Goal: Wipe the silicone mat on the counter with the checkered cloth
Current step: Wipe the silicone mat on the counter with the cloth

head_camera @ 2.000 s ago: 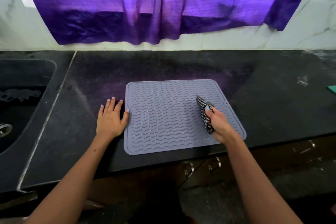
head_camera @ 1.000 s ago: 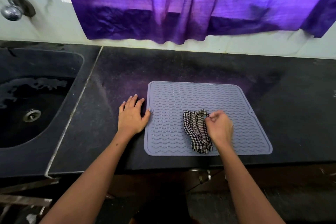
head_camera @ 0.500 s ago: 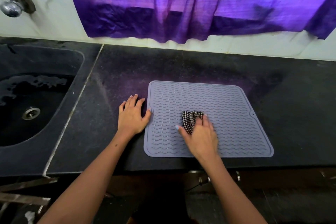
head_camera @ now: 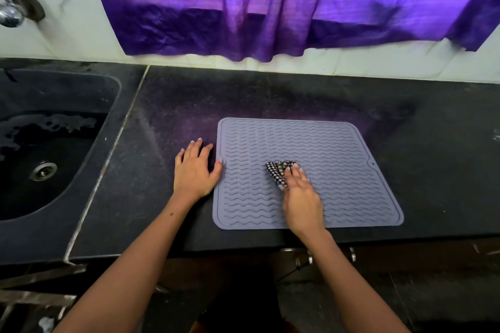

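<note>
A grey silicone mat (head_camera: 338, 149) with wavy ridges lies flat on the black counter (head_camera: 270, 94). A black-and-white checkered cloth (head_camera: 277, 170), bunched up, sits near the mat's middle. My right hand (head_camera: 300, 194) lies flat over the cloth with straight fingers pressing it onto the mat; most of the cloth is hidden under the palm. My left hand (head_camera: 193, 170) rests flat on the counter by the mat's left edge, its thumb tip touching the mat's rim.
A dark sink (head_camera: 40, 159) with a metal drain and water drops sits to the left, a tap (head_camera: 10, 8) above it. A purple curtain (head_camera: 284, 3) hangs over the white wall behind. Cabinet handles (head_camera: 305, 259) show below the counter's front edge.
My right hand let go of its pinch on the cloth, laid flat on it and slid it leftward across the mat. My left hand stayed put.
</note>
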Tool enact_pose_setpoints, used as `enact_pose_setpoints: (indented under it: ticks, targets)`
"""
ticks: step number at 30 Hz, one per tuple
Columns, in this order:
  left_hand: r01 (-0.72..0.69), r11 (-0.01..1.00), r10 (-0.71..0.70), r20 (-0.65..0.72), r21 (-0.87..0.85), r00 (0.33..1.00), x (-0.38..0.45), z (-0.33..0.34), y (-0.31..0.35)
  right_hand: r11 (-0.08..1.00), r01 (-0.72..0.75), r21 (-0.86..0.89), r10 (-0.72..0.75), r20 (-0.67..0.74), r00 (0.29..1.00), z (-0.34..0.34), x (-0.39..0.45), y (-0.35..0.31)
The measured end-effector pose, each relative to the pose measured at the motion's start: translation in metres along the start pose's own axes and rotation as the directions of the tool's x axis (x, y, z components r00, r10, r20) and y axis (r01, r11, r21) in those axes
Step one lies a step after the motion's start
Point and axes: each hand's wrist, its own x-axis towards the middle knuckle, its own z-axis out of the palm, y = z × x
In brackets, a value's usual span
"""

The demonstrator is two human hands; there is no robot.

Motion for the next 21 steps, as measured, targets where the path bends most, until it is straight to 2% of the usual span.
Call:
enact_pose_setpoints:
  ticks: [1, 3, 4, 5, 8, 10, 12, 14, 21]
  targets:
    - [0.0, 1.0, 0.0, 0.001, 0.0, 1.0, 0.0, -0.001, 0.0, 0.988, -0.084, 0.133, 0.079, 0.047, 0.996, -0.01, 0.005, 0.004]
    - [0.0, 1.0, 0.0, 0.012, -0.004, 1.0, 0.0, -0.002, 0.0, 0.838, -0.273, 0.473, 0.236, 0.136, 0.962, -0.031, 0.018, 0.012]
    - [-0.001, 1.0, 0.001, 0.016, -0.007, 1.0, 0.0, -0.003, 0.001, 0.762, -0.3, 0.574, 0.276, 0.131, 0.952, -0.038, 0.022, 0.014]
    - [-0.004, 1.0, 0.004, 0.017, -0.006, 1.0, -0.001, -0.003, 0.001, 0.749, -0.29, 0.596, 0.285, 0.106, 0.953, -0.043, 0.024, 0.012]
    - [-0.011, 1.0, 0.011, 0.022, -0.009, 1.0, -0.002, -0.004, 0.0, 0.897, -0.158, 0.413, 0.183, -0.02, 0.983, -0.044, 0.013, -0.019]
    - [-0.017, 1.0, 0.018, 0.032, -0.009, 0.999, -0.003, -0.003, -0.002, 0.948, -0.052, 0.315, 0.053, 0.007, 0.999, -0.026, -0.002, -0.044]
    - [-0.021, 1.0, 0.022, 0.041, -0.003, 0.999, -0.003, -0.002, -0.003, 0.992, 0.067, 0.104, -0.075, 0.077, 0.994, 0.004, -0.016, -0.059]
    - [-0.023, 1.0, 0.023, 0.055, 0.006, 0.998, -0.002, -0.001, -0.003, 0.982, 0.177, -0.063, -0.176, 0.027, 0.984, 0.024, -0.025, -0.057]
    - [-0.01, 1.0, 0.008, 0.076, 0.024, 0.997, -0.002, -0.002, 0.001, 0.962, 0.272, 0.024, -0.272, 0.029, 0.962, 0.022, -0.015, -0.041]
